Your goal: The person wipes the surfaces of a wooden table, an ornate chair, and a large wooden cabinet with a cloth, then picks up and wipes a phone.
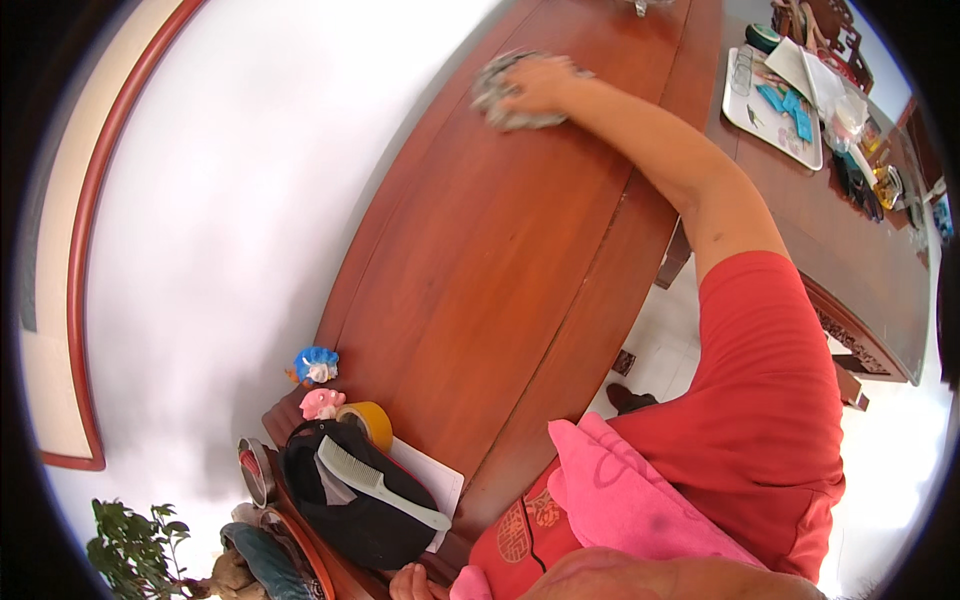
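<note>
My right hand [536,86] presses down on a crumpled grey cloth [491,94] near the far end of a long polished wooden table [480,285], with the arm stretched out. At the bottom edge, the fingers of my left hand [415,583] show at the table's near end, below a black cap [360,540]; the rest of that hand is hidden. On the cap lies a pale comb [375,484]. Beside it are a roll of yellow tape [375,424], a pink figurine [322,403], a blue figurine [315,365] and a white paper pad [431,472].
A white wall [225,225] runs along the table's left side. To the right, another dark table [847,232] bears a white tray [780,139] with small items, bags and a glass ashtray [888,187]. A round tin [257,472] and a leafy plant [139,540] are at lower left.
</note>
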Motion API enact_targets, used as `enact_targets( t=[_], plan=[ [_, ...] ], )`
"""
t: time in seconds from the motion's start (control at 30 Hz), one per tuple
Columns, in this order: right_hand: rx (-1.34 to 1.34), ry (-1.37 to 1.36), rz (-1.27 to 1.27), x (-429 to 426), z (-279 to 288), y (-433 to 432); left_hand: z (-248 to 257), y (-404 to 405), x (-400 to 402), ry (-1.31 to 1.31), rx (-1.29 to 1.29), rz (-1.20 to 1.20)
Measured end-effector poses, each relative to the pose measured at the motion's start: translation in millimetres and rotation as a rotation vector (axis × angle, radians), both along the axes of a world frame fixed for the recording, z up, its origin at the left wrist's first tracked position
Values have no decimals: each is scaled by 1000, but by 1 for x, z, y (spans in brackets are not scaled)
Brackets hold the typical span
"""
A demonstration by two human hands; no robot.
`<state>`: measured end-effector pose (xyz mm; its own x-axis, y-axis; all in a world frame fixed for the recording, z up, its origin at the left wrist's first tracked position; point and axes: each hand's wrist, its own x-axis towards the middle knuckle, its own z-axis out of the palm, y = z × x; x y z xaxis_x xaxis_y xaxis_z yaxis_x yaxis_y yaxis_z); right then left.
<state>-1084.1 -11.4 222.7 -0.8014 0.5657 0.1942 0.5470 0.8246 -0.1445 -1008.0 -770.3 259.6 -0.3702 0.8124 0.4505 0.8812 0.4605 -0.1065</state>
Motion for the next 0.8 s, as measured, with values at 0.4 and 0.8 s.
enact_targets(
  t=[0.4,0.8],
  plan=[
    [-122,-25,-59,-18,-8,83,-20,-37,-1,66,10,60],
    [61,-255,-24,-149,-6,-31,11,8,25,-64,19,188]
  ],
)
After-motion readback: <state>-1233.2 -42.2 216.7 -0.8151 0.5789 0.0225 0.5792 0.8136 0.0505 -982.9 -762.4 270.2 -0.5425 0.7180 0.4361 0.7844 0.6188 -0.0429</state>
